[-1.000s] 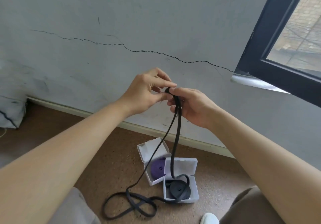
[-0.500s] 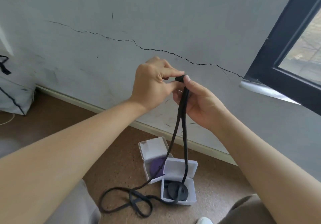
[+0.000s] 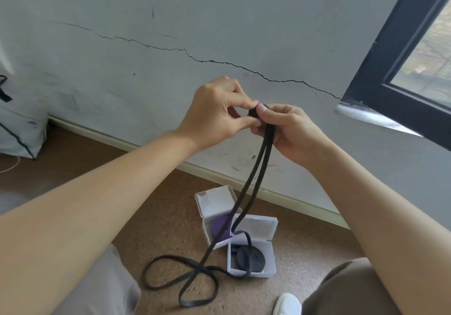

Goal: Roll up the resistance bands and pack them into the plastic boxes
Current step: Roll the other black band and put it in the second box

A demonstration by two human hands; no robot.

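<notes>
Right now most of your black band hangs in 2 strands to loops on the floor beside 2 open boxes; its weight could unwind the tiny coil. Your left hand and right hand pinch it chest-high.

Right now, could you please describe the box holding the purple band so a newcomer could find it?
Below the cracked wall, two open white boxes sit on the brown floor. The purple-band box is the one nearer the wall; the black-band box holds a black coil instead.
</notes>
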